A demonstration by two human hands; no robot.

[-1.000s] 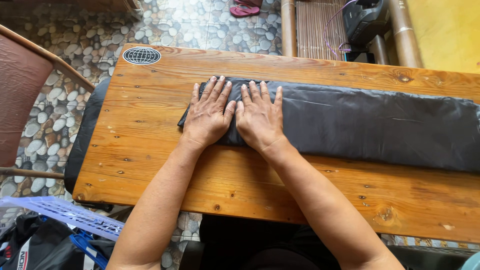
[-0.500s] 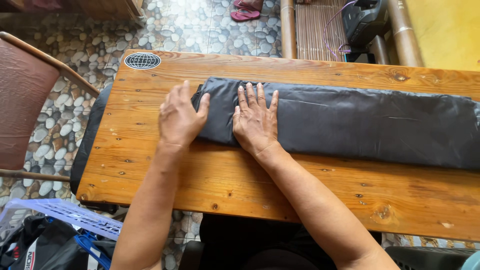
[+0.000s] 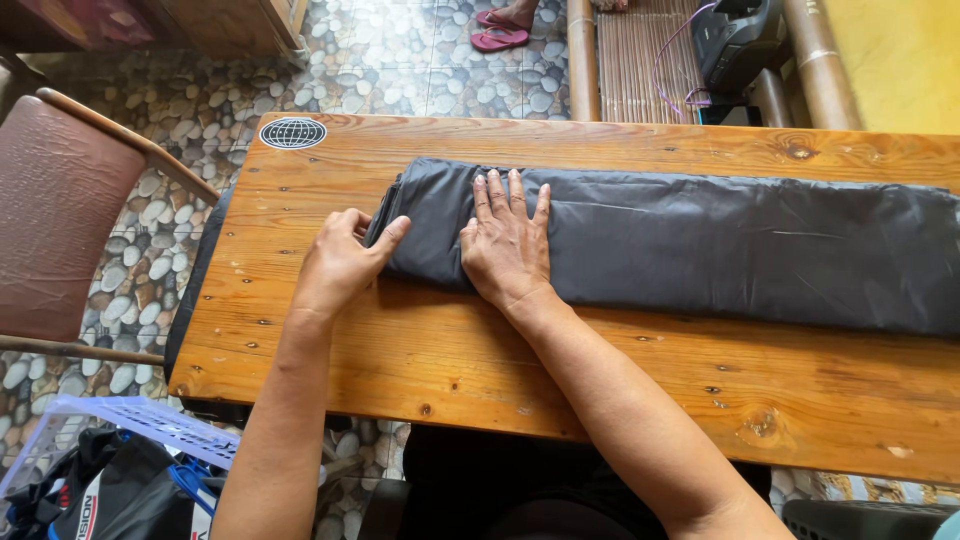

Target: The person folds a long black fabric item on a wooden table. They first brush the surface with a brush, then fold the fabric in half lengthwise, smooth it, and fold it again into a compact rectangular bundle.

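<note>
Starting at our fingers: our right hand [image 3: 508, 245] lies flat on the folded dark grey cloth [image 3: 690, 240], fingers straight, close together and pointing toward 12 o'clock, gripping nothing, just pressing down. Our left hand [image 3: 340, 262] sits at the cloth's short end, at about 9 o'clock from the right hand, loosely curled, with the thumb on top of the fabric edge and the other fingers tucked at the end of it; whether they're actually pinching under the fold we can't tell, it's hidden. The cloth itself looks thin, soft and a bit slick, with a faint sheen and fine creases, so we'd guess it's light and floppy and likes to slide on itself when layers are stacked. Not fragile at all. Best place to take hold is probably that left end where the layers line up, with a flat palm just beside it to keep the stack from creeping. From the right hand the cloth runs off as a long band toward 3 o'clock, reaching the picture's right edge. It lies across the wooden table [image 3: 420, 360], nearer the far side. Further out, a brown chair [image 3: 60, 200] stands at 9 o'clock, and a pale blue plastic basket [image 3: 150, 425] sits at 7 o'clock on the pebble-pattern floor [image 3: 400, 60].
</note>
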